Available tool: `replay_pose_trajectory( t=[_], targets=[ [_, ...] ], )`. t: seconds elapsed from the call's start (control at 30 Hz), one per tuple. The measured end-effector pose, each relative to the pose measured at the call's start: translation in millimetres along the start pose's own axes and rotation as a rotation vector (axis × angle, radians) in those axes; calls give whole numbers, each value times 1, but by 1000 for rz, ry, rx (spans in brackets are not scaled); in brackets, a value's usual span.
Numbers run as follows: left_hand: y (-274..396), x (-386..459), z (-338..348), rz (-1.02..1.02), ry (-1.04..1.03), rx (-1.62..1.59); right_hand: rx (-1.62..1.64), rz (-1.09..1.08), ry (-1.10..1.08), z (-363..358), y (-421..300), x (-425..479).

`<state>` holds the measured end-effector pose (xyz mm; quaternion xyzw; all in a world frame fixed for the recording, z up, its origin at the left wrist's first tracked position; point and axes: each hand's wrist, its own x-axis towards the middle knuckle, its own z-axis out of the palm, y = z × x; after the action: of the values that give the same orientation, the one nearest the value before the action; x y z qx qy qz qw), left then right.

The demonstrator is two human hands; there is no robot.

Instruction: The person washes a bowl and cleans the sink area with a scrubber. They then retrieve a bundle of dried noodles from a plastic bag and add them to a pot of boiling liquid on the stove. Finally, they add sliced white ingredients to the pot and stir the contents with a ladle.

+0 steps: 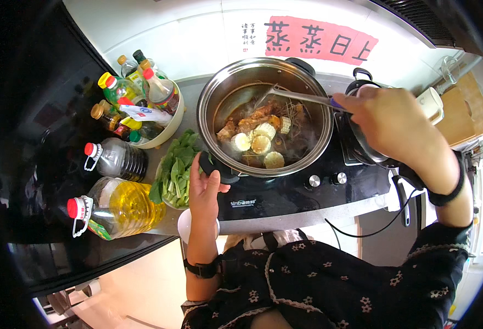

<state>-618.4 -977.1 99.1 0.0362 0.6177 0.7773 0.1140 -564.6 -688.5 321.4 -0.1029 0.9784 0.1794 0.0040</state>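
A wide stainless-steel pot (241, 76) stands on the hob. Its black side handle (221, 172) is gripped by my left hand (205, 187). In my right hand (394, 121) is the handle of a metal cooking utensil (303, 97), reaching over the pot's right rim. The utensil's head rests among the food at the back, and I cannot tell whether it is a spatula or a ladle. Browned meat pieces (260, 117) lie mid-pot in dark broth. Several cut corn pieces (262, 144) sit nearer the front, with thin brown strands (293, 111) to the right.
Leafy greens (179, 168) in a bowl sit left of the pot, with a white bowl (184, 224) below. Oil (130, 205) and dark-liquid (122, 158) jugs stand farther left. A tub (173, 127) holds several bottles. Beneath my right arm is a black pan (361, 140); a black cable (373, 235) hangs.
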Motion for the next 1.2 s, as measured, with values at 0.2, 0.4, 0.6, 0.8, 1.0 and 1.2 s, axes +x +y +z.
replay_pose_trajectory(
  t=[0.2,0.4,0.6,0.8,1.0,1.2],
  targets=[
    [-2,0,0,14,0,-13,43,-159,123,-10,-20,2],
    [-7,5,1,30,-3,-49,-62,-280,8,14,-42,36],
    [-3,1,3,11,36,-47,-43,-41,-185,24,-14,56],
    [-1,0,8,20,53,-47,55,-117,176,5,42,5],
    [-6,2,5,-52,59,-148,165,5,21,-50,46,-56],
    [-10,5,8,-49,69,-123,261,-98,-66,-46,35,-58]
  ],
)
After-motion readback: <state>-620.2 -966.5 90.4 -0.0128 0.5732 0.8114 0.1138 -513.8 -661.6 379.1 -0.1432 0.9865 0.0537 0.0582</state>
